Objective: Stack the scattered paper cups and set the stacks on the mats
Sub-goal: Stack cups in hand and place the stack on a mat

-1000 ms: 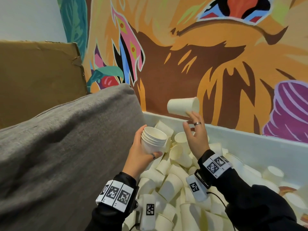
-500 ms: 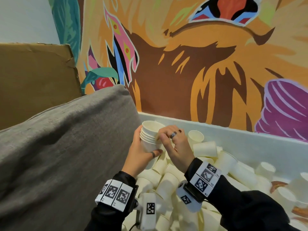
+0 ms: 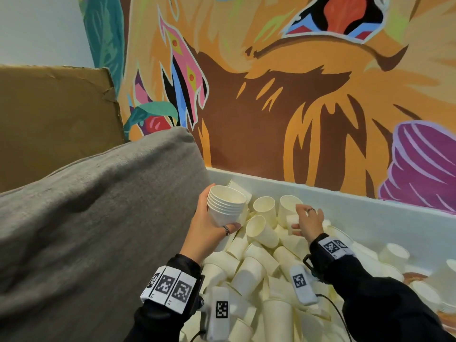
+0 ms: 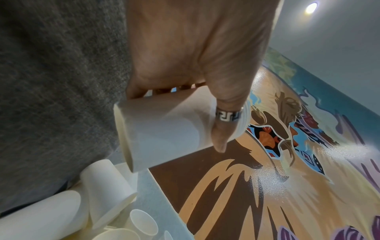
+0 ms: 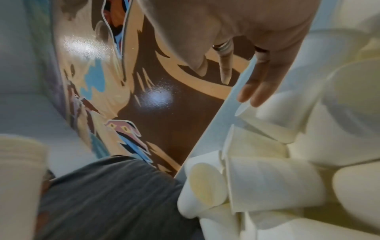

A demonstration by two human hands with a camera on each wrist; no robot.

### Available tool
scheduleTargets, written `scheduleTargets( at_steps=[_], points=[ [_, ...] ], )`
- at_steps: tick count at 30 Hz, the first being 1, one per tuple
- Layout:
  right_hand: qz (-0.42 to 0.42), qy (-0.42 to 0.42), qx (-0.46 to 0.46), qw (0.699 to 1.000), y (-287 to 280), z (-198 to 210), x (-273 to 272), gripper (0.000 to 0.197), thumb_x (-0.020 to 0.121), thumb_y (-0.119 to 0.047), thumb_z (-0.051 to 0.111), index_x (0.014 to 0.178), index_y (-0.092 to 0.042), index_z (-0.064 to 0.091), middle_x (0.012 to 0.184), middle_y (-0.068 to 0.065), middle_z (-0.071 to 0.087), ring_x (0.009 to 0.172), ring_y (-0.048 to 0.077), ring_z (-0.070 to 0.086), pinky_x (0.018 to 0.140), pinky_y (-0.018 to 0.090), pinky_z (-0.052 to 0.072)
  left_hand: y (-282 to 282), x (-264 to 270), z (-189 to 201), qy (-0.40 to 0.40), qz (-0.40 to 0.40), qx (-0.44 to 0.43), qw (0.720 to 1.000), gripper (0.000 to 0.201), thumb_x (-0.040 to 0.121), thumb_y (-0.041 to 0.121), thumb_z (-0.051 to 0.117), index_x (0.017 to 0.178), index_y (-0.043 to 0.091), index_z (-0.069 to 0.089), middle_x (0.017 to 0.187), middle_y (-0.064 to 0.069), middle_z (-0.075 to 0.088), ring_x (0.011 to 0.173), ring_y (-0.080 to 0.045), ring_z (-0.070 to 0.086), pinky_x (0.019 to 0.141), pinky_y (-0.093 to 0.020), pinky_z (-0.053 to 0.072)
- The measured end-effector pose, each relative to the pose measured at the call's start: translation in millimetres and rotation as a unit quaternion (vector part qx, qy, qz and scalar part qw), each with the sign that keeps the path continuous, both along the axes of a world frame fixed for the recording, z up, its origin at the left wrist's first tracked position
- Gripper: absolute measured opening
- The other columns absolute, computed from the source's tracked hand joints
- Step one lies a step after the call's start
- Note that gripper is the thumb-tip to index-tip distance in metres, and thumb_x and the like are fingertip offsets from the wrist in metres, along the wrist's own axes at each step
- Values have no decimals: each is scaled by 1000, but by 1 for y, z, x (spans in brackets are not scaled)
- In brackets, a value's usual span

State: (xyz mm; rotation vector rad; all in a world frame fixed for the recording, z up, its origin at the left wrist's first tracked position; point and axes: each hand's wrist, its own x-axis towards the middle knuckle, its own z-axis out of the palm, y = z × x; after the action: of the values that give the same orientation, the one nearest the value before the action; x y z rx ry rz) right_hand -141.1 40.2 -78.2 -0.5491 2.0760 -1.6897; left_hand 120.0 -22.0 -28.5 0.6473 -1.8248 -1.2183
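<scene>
My left hand [image 3: 208, 222] grips a stack of several nested white paper cups [image 3: 225, 206], upright with its mouth open, above the left end of the pile. In the left wrist view the thumb and fingers of that hand [image 4: 195, 65] wrap the stack [image 4: 164, 129]. To the right, my right hand [image 3: 306, 220] reaches down into the loose cups [image 3: 259, 262]. Its fingers are spread and nearly straight, and they touch a cup lying on its side [image 3: 291, 219]. The right wrist view shows the right hand [image 5: 246, 48] with straight fingertips [image 5: 249, 95] at that cup's [image 5: 273, 113] rim.
A white bin wall [image 3: 357, 213] runs behind the pile, below a painted mural. A grey cushion [image 3: 98, 230] presses close on the left, with brown cardboard [image 3: 49, 124] behind it. More cups [image 3: 394, 255] lie at the right.
My right hand carried a single cup to the stack and pushed it in. It has now let go and moved right, down to the pile. The left hand's stack is one cup taller.
</scene>
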Motion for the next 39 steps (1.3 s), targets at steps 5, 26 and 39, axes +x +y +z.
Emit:
scheduleTargets(
  at_steps=[5, 26, 39],
  points=[
    [-12, -50, 31, 998, 2, -11, -21, 56, 95, -30, 51, 139, -3, 32, 151, 12, 26, 80, 28, 58, 53, 31, 53, 2, -2, 2, -2, -9, 1, 1000, 89, 67, 2, 80, 133, 33, 29, 114, 20, 49, 99, 15, 50, 76, -3, 44],
    [89, 397, -246, 880, 59, 109, 102, 12, 89, -32, 46, 100, -33, 52, 105, -9, 46, 91, -9, 47, 77, 3, 39, 13, -18, 16, 25, -67, -20, 997, 79, 65, 2, 81, 115, 45, 37, 110, 21, 52, 98, 14, 52, 81, -13, 47],
    [195, 411, -145, 879, 84, 93, 150, 42, 94, -43, 30, 62, -22, 47, 59, -7, 41, 57, 6, 41, 58, 18, 29, 39, -10, 23, 32, -159, -16, 987, 86, 69, -3, 78, 135, 26, 32, 119, 6, 53, 109, -6, 53, 81, -10, 49]
  ],
)
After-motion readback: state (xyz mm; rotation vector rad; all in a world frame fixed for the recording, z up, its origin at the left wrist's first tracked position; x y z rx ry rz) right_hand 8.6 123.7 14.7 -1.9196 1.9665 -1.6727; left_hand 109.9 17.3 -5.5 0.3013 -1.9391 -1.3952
